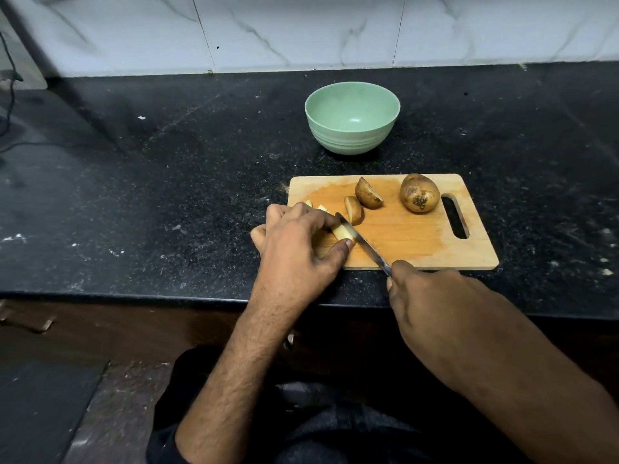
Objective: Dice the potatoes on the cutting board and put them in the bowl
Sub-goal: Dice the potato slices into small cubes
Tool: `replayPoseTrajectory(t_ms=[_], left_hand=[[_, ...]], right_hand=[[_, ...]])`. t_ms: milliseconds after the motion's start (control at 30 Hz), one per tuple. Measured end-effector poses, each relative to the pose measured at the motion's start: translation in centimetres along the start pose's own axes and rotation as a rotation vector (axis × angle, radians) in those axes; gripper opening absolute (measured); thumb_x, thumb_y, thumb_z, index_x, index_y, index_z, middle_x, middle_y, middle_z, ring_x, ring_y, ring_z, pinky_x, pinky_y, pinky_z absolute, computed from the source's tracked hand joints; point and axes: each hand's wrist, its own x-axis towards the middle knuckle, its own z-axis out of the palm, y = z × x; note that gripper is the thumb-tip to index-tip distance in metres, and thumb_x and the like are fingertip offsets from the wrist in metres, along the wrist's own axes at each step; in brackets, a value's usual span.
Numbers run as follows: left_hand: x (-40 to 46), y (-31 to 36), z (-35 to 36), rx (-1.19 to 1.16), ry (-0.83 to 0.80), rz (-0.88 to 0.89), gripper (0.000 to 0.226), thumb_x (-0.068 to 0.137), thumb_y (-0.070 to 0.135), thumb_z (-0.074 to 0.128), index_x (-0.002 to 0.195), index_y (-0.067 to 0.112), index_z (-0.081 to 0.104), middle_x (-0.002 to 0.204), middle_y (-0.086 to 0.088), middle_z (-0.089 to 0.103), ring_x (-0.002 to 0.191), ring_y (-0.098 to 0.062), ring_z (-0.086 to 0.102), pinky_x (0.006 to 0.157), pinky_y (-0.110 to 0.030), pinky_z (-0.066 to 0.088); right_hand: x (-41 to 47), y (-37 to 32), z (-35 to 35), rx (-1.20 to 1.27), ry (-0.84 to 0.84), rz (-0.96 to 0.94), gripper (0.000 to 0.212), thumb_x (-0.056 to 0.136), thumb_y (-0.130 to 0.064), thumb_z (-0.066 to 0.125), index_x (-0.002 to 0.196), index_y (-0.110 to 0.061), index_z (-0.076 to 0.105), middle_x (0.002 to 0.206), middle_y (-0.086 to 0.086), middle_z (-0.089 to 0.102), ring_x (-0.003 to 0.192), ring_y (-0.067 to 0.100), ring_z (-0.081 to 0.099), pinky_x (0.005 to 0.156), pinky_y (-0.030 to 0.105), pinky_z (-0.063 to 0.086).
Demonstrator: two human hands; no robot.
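A wooden cutting board [412, 242] lies on the black counter. My left hand [298, 242] pinches a pale potato piece [341, 232] at the board's left end. My right hand [432, 296] grips a knife [363, 241] whose blade rests against that piece. Two skin-on potato wedges [368, 194] [354, 209] lie mid-board, and a whole potato [419, 193] sits near the handle slot. Small cut bits [321, 207] show behind my left fingers. The green bowl [351, 142] stands empty behind the board.
The black speckled counter [167, 195] stretches to the left and right of the board. A white marble-tiled wall [301, 31] backs it. A dark cable [11, 105] hangs at the far left. The counter's front edge runs just below the board.
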Motion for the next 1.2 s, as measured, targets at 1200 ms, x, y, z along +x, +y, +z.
replayPoseTrajectory(t_ms=[1200], left_hand=[[-0.6,-0.3,-0.2,-0.135,0.023,-0.056,0.031,0.076,0.045,0.081,0.102,0.035,0.067,0.105,0.024,0.06,0.108,-0.002,0.039,0.09,-0.033,0.024]], right_hand=[[-0.2,0.0,0.1,0.039,-0.004,-0.003,0.024,0.105,-0.047,0.02,0.091,-0.032,0.033,0.071,-0.007,0.05,0.06,0.008,0.046,0.05,0.028,0.031]])
